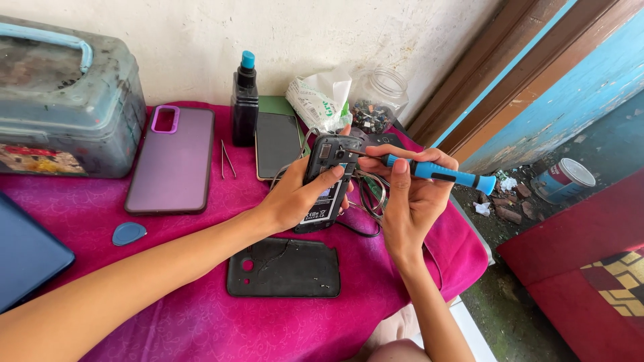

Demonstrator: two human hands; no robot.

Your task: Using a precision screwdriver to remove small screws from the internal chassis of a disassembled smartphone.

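The person's left hand (295,198) grips an old black mobile phone (327,181) with its back cover removed, the fingers wrapped around the left edge and the thumb pressing across the open back, so the phone is lifted a little above the pink cloth (201,322) of the table, tilted toward the camera. The right hand (409,198) holds a blue precision screwdriver (436,173); thumb and fingers are closed together on its handle, and the thin metal tip points to the upper part of the phone, near the camera opening. Whether the tip already sits in a screw cannot be told, it is too small. The removed back cover (285,268) lies flat on the cloth just below the hands. Some thin cables (369,198) lie under and beside the phone. Further back are a phone in a purple case (171,161), tweezers (227,159), a black bottle with blue cap (245,100), another smartphone (277,144) and a glass jar with small parts (377,100). A blue plastic pick (129,233) lies at the left. The risk seems to be that the tip slips from a screw head and scratches the board, because the phone is held in the air by one hand only; also a loosened screw could fall on the cloth or over the table edge and be lost.
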